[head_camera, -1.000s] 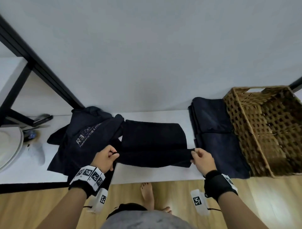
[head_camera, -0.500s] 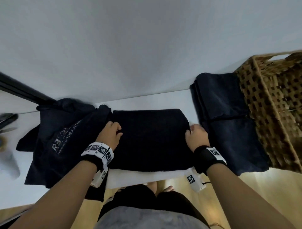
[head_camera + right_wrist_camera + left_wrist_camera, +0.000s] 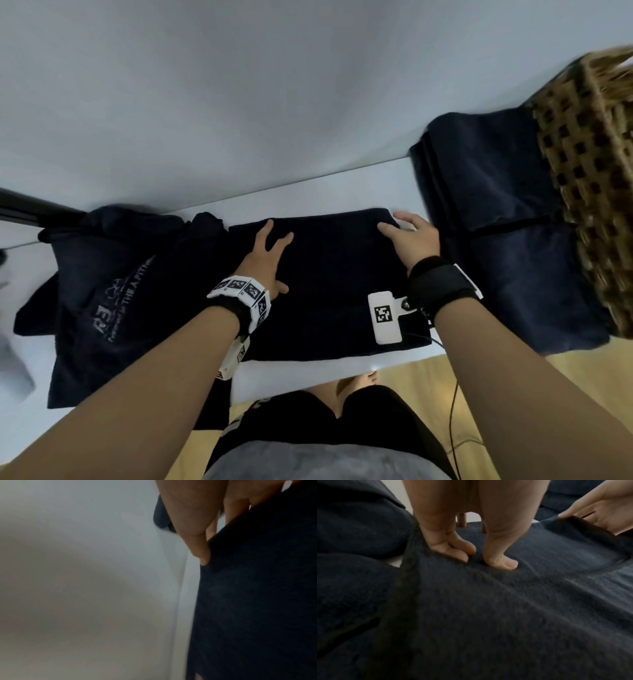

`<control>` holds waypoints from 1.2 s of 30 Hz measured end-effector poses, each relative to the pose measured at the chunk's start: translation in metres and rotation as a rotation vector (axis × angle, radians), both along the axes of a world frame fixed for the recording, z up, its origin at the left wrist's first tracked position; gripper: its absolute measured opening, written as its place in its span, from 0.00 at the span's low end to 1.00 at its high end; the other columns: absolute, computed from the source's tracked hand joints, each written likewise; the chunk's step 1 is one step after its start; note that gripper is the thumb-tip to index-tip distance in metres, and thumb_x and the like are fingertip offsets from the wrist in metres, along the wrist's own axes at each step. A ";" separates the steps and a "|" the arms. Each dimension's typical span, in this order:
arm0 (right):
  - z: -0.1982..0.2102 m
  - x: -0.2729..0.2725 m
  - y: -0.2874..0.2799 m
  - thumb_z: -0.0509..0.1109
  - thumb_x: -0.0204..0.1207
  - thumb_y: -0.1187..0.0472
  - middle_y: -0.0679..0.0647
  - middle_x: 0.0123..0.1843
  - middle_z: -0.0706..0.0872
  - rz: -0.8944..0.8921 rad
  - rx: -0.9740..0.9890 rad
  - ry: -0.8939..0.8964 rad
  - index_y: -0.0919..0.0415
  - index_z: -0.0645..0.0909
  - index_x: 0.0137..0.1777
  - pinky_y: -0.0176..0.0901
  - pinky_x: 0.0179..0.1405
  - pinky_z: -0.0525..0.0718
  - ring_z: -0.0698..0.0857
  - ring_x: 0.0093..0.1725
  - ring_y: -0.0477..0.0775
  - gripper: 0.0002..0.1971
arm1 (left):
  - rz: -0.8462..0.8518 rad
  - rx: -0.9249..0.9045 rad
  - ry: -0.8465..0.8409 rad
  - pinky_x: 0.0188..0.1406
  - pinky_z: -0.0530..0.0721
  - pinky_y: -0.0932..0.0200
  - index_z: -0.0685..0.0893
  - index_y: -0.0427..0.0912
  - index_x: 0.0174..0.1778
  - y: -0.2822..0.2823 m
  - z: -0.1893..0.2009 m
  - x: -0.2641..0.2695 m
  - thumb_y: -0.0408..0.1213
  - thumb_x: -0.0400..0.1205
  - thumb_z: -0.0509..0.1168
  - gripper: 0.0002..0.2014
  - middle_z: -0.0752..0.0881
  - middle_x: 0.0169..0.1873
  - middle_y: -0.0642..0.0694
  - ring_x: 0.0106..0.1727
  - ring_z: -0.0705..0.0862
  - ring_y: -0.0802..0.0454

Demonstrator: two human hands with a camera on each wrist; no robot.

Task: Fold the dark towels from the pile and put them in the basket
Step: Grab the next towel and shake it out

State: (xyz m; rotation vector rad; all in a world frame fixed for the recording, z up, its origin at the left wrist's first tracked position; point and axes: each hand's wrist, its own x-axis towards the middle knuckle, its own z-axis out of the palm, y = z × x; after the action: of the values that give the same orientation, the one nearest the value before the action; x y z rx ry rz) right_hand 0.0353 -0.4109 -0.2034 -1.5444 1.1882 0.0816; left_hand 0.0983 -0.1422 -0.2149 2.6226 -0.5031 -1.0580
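Note:
A dark towel [image 3: 329,291] lies folded in half on the white table [image 3: 308,373] in front of me. My left hand [image 3: 270,253] rests flat on its far left part, fingers spread and pressing into the cloth [image 3: 488,615]. My right hand [image 3: 411,236] is at the far right corner, thumb on top. In the left wrist view that corner rises into the right hand [image 3: 599,511], between thumb and fingers. The right wrist view shows the towel [image 3: 257,601] covering most of those fingers [image 3: 200,550]. The wicker basket [image 3: 592,164] stands at the far right.
A stack of folded dark towels [image 3: 496,205] lies between the towel and the basket. The pile of dark cloths [image 3: 113,274], one with pale lettering, lies left and overhangs the table's front edge. A grey wall is just behind. A black bar [image 3: 27,209] crosses at far left.
Both hands carried the towel's near edge over to its far edge, folding it in half. The left hand has since let go and flattened on the cloth. The view has leaned in closer.

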 end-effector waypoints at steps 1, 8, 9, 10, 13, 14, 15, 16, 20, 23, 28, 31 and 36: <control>0.000 0.000 0.001 0.83 0.66 0.59 0.53 0.52 0.91 -0.073 0.106 -0.056 0.52 0.89 0.52 0.41 0.55 0.88 0.90 0.51 0.51 0.15 | 0.007 0.002 0.003 0.42 0.81 0.64 0.53 0.63 0.83 -0.001 -0.001 0.000 0.32 0.67 0.82 0.56 0.33 0.81 0.58 0.59 0.81 0.48; 0.000 0.006 -0.011 0.73 0.71 0.39 0.42 0.39 0.88 0.004 -0.034 0.130 0.51 0.86 0.35 0.41 0.52 0.80 0.86 0.48 0.51 0.16 | 0.023 -0.001 0.000 0.34 0.79 0.66 0.55 0.63 0.82 0.000 -0.004 0.001 0.34 0.64 0.83 0.57 0.34 0.80 0.61 0.57 0.82 0.48; 0.000 0.006 -0.011 0.72 0.73 0.42 0.43 0.41 0.88 0.018 -0.059 0.118 0.50 0.86 0.36 0.41 0.53 0.81 0.86 0.50 0.52 0.13 | 0.024 -0.006 0.002 0.34 0.79 0.66 0.55 0.63 0.82 0.000 -0.004 0.001 0.34 0.64 0.83 0.57 0.34 0.80 0.62 0.58 0.82 0.48; 0.000 0.007 -0.012 0.73 0.75 0.49 0.45 0.45 0.90 0.005 -0.031 0.066 0.50 0.88 0.39 0.43 0.57 0.83 0.88 0.53 0.52 0.08 | 0.025 -0.010 0.004 0.33 0.78 0.67 0.55 0.63 0.82 0.000 -0.005 0.001 0.34 0.64 0.83 0.57 0.34 0.80 0.61 0.59 0.81 0.48; 0.007 0.007 -0.009 0.72 0.75 0.70 0.59 0.55 0.91 -0.100 0.205 -0.119 0.52 0.90 0.50 0.48 0.59 0.88 0.90 0.56 0.56 0.12 | 0.031 -0.022 0.014 0.27 0.73 0.71 0.56 0.62 0.82 0.001 -0.007 0.002 0.33 0.64 0.83 0.56 0.34 0.81 0.60 0.62 0.80 0.48; 0.009 0.006 -0.009 0.70 0.75 0.74 0.61 0.58 0.89 -0.116 0.242 -0.148 0.54 0.90 0.53 0.50 0.60 0.88 0.89 0.57 0.57 0.16 | 0.030 -0.026 0.014 0.27 0.72 0.72 0.56 0.61 0.82 0.001 -0.007 0.002 0.33 0.64 0.84 0.56 0.34 0.81 0.60 0.63 0.80 0.48; 0.009 0.005 -0.010 0.69 0.74 0.77 0.62 0.62 0.88 -0.117 0.238 -0.164 0.54 0.89 0.56 0.49 0.63 0.86 0.88 0.60 0.56 0.19 | 0.027 -0.027 0.011 0.27 0.72 0.72 0.57 0.61 0.82 0.002 -0.008 0.002 0.33 0.64 0.84 0.56 0.35 0.81 0.59 0.62 0.80 0.48; 0.009 0.004 -0.010 0.67 0.74 0.79 0.60 0.65 0.86 -0.119 0.202 -0.183 0.55 0.88 0.60 0.47 0.65 0.85 0.87 0.61 0.52 0.22 | 0.024 -0.026 0.006 0.27 0.72 0.71 0.57 0.61 0.82 0.002 -0.009 0.002 0.34 0.64 0.84 0.56 0.35 0.81 0.59 0.62 0.80 0.48; 0.009 -0.011 -0.008 0.64 0.74 0.79 0.46 0.65 0.84 -0.184 0.034 -0.227 0.55 0.86 0.65 0.41 0.67 0.83 0.85 0.58 0.39 0.25 | 0.020 -0.023 -0.002 0.25 0.69 0.73 0.56 0.62 0.82 0.003 -0.010 0.001 0.35 0.64 0.84 0.56 0.35 0.81 0.60 0.61 0.80 0.48; 0.011 -0.021 -0.005 0.67 0.72 0.71 0.49 0.61 0.87 -0.054 -0.174 -0.102 0.51 0.85 0.65 0.40 0.69 0.79 0.85 0.61 0.44 0.23 | 0.026 -0.029 0.004 0.28 0.72 0.72 0.55 0.63 0.82 0.002 -0.011 0.001 0.36 0.64 0.84 0.57 0.35 0.80 0.62 0.63 0.80 0.48; 0.010 -0.015 0.010 0.65 0.73 0.74 0.56 0.65 0.84 0.513 -0.524 -0.228 0.62 0.86 0.62 0.40 0.66 0.78 0.84 0.59 0.54 0.20 | 0.044 -0.028 -0.001 0.33 0.77 0.68 0.56 0.64 0.81 0.001 -0.008 0.000 0.35 0.64 0.84 0.56 0.35 0.80 0.63 0.65 0.79 0.47; 0.003 -0.006 0.004 0.64 0.77 0.69 0.57 0.83 0.66 0.756 -0.474 0.052 0.63 0.74 0.77 0.37 0.73 0.70 0.77 0.72 0.57 0.26 | 0.044 -0.032 -0.009 0.36 0.78 0.66 0.56 0.64 0.81 0.002 -0.006 0.000 0.35 0.64 0.83 0.56 0.36 0.81 0.62 0.67 0.78 0.47; 0.016 -0.010 -0.001 0.64 0.76 0.65 0.56 0.87 0.50 0.812 -0.652 0.372 0.64 0.61 0.81 0.57 0.71 0.70 0.66 0.75 0.67 0.33 | 0.028 -0.020 -0.028 0.37 0.81 0.63 0.56 0.65 0.81 0.002 -0.008 0.000 0.35 0.64 0.84 0.57 0.36 0.81 0.60 0.67 0.79 0.45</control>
State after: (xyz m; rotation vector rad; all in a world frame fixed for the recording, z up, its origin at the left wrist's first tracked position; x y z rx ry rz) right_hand 0.0255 -0.4115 -0.1872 -2.6106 0.8122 0.5836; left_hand 0.0981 -0.1400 -0.2232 2.6227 -0.4788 -1.0044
